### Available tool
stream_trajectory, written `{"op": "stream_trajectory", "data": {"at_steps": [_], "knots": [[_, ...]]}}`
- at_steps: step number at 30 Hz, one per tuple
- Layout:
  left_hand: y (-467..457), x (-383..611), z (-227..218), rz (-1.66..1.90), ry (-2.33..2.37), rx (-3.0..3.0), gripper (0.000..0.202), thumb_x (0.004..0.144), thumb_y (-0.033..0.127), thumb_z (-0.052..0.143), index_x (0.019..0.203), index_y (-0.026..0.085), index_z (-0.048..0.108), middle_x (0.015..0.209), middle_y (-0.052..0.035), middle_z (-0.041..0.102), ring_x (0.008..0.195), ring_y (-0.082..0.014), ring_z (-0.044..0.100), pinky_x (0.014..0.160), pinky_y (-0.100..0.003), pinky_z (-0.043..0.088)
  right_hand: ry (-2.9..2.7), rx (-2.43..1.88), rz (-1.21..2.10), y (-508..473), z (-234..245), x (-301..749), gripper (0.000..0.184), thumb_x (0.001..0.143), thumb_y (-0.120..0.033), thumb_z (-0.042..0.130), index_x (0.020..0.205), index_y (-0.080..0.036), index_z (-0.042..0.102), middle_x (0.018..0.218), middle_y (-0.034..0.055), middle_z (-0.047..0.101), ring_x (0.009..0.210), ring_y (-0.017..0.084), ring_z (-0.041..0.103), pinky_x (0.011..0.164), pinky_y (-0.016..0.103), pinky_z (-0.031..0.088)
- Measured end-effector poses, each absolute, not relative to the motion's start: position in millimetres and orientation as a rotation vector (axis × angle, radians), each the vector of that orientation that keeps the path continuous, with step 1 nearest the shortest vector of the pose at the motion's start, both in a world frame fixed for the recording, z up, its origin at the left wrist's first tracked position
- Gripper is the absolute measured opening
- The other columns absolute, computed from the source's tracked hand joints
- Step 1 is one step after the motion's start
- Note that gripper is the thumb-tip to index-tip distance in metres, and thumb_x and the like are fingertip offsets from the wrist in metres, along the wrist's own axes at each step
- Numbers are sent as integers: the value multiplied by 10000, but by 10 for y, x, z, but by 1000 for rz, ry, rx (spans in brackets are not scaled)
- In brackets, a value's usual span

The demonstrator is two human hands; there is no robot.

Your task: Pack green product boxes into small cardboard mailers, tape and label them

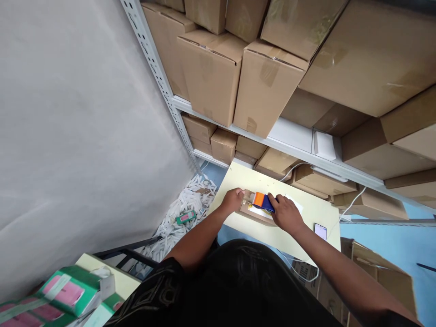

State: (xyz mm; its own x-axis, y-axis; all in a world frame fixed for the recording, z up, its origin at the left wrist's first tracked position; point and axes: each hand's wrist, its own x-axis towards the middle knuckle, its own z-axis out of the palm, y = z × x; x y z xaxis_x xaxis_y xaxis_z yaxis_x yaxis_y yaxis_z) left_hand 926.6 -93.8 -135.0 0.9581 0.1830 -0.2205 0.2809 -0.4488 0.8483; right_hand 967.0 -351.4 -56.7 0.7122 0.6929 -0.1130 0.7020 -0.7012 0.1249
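A small brown cardboard box (252,213) lies on a pale yellow table (306,213) below me. My left hand (233,200) is closed on the box's left end, fingers curled over its edge. My right hand (286,213) grips an orange and blue tape dispenser (262,201) that rests on top of the box. A white sheet (294,203) lies under the box's far right side.
A phone (320,230) lies on the table's right part, with a white cable (306,274) hanging off the edge. Metal shelving (306,156) stacked with brown cartons fills the back. White paper strips (184,211) litter the floor at left. Green and pink boxes (64,293) sit bottom left.
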Motion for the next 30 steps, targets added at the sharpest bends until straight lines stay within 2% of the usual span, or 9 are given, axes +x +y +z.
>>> {"op": "stream_trajectory", "data": {"at_steps": [6, 14, 16, 18, 21, 24, 27, 30], "knots": [[-623, 9201, -1684, -109, 412, 2228, 316, 1019, 331, 447, 937, 193, 719, 890, -56, 747, 855, -199, 672, 801, -291, 482, 1095, 2752, -125, -3712, -560, 9737, 708, 861, -225, 601, 1540, -172, 406, 1134, 146, 606, 957, 295, 567, 871, 400, 415], [-1075, 9149, -2077, -228, 452, 2277, 325, 1041, 330, 433, 984, 182, 717, 946, -96, 742, 917, -221, 689, 849, -320, 502, 1127, 2709, -129, -3660, -658, 9664, 686, 858, -224, 598, 1523, -161, 441, 1108, 148, 610, 958, 302, 546, 852, 403, 390], [-1115, 9170, -2101, -234, 461, 2296, 348, 1048, 328, 407, 1051, 158, 710, 1035, -134, 728, 991, -243, 686, 898, -351, 507, 1113, 2711, -122, -3645, -674, 9658, 684, 859, -228, 596, 1522, -153, 446, 1110, 153, 610, 959, 306, 540, 850, 409, 386], [-1077, 9184, -2088, -227, 493, 2327, 361, 1024, 335, 454, 1210, 112, 667, 1194, -194, 686, 1118, -285, 659, 968, -400, 502, 1112, 2711, -116, -3633, -690, 9654, 669, 866, -220, 585, 1520, -156, 454, 1113, 157, 611, 967, 311, 535, 850, 414, 379], [-949, 9167, -1991, -158, 414, 2434, 527, 941, 256, 550, 1437, 77, 530, 1425, -237, 577, 1325, -328, 556, 1096, -463, 455, 1135, 2705, -99, -3615, -711, 9642, 635, 886, -186, 547, 1515, -168, 467, 1105, 157, 615, 961, 308, 531, 848, 418, 368], [-912, 9092, -1846, -52, -60, 2529, 664, 861, 151, 549, 1521, 147, 477, 1600, -165, 447, 1492, -299, 401, 1225, -478, 344, 1140, 2711, -93, -3603, -722, 9632, 625, 896, -166, 527, 1519, -180, 467, 1105, 158, 619, 955, 301, 532, 844, 413, 365], [-1040, 9000, -1751, -63, -454, 2563, 845, 829, 296, 633, 1606, 137, 341, 1702, -167, 251, 1585, -339, 204, 1277, -528, 219, 1132, 2717, -92, -3599, -729, 9628, 624, 909, -168, 518, 1530, -188, 456, 1119, 161, 624, 960, 303, 532, 843, 417, 370], [-1193, 8956, -1760, -100, -482, 2641, 959, 862, 506, 646, 1633, 104, 242, 1714, -213, 155, 1604, -359, 83, 1276, -557, 156, 1148, 2709, -77, -3586, -734, 9632, 594, 938, -160, 486, 1530, -189, 456, 1141, 168, 629, 977, 304, 535, 847, 419, 371]]}}
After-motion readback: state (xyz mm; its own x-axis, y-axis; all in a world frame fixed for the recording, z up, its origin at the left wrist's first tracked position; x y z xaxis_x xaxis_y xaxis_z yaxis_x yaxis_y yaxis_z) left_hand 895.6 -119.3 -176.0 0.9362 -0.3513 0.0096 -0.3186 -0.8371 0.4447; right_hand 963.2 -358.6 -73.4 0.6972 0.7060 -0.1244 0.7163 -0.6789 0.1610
